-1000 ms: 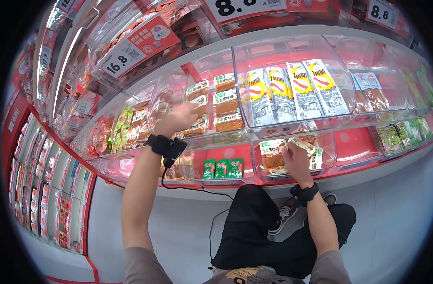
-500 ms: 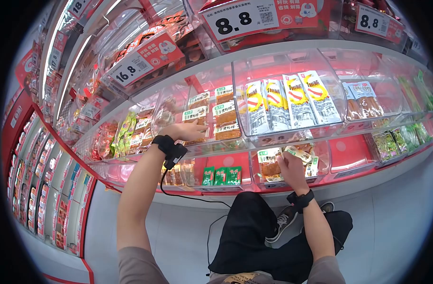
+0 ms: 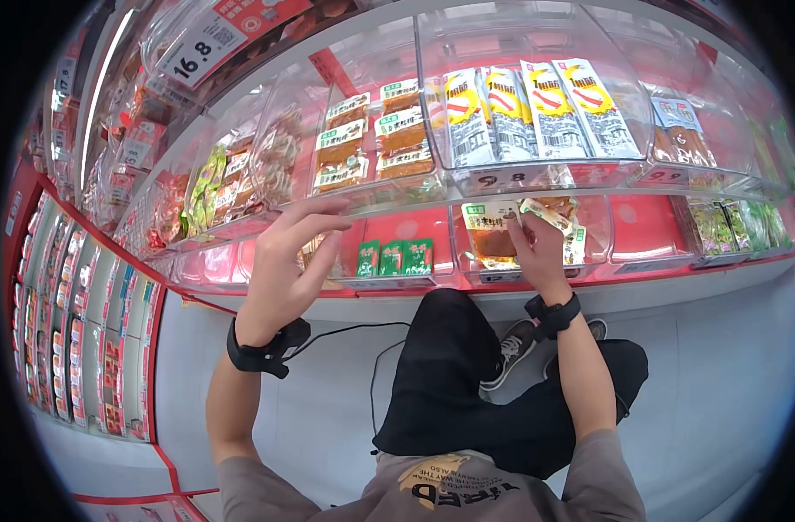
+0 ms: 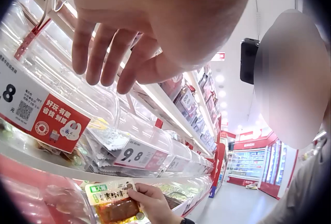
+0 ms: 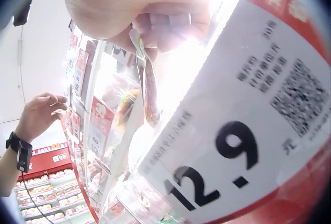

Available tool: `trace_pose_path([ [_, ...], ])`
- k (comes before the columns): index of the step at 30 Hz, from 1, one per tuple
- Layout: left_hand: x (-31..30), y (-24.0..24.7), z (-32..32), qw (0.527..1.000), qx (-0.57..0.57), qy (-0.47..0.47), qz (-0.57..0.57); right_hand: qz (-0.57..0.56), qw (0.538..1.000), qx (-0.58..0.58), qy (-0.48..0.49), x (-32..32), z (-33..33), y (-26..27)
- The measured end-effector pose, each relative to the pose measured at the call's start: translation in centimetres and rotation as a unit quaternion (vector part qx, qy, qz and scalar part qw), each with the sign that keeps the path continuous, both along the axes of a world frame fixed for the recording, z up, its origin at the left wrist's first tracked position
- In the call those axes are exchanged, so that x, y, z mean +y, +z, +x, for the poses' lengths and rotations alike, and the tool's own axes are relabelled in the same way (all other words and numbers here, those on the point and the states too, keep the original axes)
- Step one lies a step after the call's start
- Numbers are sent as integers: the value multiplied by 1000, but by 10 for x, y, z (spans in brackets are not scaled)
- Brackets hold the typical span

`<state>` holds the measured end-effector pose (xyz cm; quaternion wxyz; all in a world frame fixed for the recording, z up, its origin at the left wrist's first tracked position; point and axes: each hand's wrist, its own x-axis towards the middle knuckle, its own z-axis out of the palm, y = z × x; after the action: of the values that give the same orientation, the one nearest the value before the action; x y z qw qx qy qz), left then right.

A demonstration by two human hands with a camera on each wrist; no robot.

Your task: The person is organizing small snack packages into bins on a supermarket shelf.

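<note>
In the head view the left hand (image 3: 290, 268) is raised in front of the lower bins, its fingers loosely spread and empty. The left wrist view shows that hand (image 4: 150, 32) with its fingers hanging apart. The right hand (image 3: 539, 252) is at a lower bin and pinches a brown snack packet (image 3: 493, 237) by its edge. In the left wrist view the packet (image 4: 115, 203) faces outward, with the right hand (image 4: 155, 203) at its upper right corner. The right wrist view shows the packet (image 5: 149, 87) edge-on below the curled fingers. Similar packets (image 3: 403, 130) lie in an upper bin.
White and yellow packets (image 3: 550, 109) stand in the upper bin, above small green packs (image 3: 394, 258). A large price tag (image 5: 238, 125) is close to the right wrist. A cable (image 3: 350, 328) runs from the left wristband. Folded legs (image 3: 493, 400) are below the shelf.
The left hand has drawn back and down from the upper bin of brown packets towards the body. The right hand stays at the lower bin, and the packet at its fingers now shows more plainly.
</note>
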<state>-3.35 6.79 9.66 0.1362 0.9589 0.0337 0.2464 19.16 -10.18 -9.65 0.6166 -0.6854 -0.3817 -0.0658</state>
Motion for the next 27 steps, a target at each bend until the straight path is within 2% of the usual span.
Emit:
trace_pose_path([
  [1, 0, -3, -3, 999, -36, -13, 3, 13, 1000, -14, 3, -1, -4, 6],
  [5, -7, -16, -10, 995, -34, -34, -84, 70, 995, -71, 28, -10, -22, 39],
  [8, -17, -29, -9, 973, 32, 11, -230, 84, 992, -81, 52, -21, -37, 60],
  [11, -28, -42, -1, 951, 29, -20, -308, 98, 990, -72, 75, -28, -51, 72],
  [14, -38, -44, 2, 954, 46, -41, -294, 130, 983, -61, 113, -29, -65, 74],
  [15, -40, -49, 5, 959, 0, -69, -274, 128, 980, -72, 131, -29, -66, 74],
  [17, -38, -47, 1, 958, 18, -54, -282, 127, 979, -55, 148, -29, -72, 75],
  [24, -41, -35, -14, 981, -34, -50, -186, 51, 981, -7, 189, -30, -76, 74],
  [27, -43, -33, -17, 955, -44, -29, -291, 18, 975, 17, 222, -29, -73, 70],
])
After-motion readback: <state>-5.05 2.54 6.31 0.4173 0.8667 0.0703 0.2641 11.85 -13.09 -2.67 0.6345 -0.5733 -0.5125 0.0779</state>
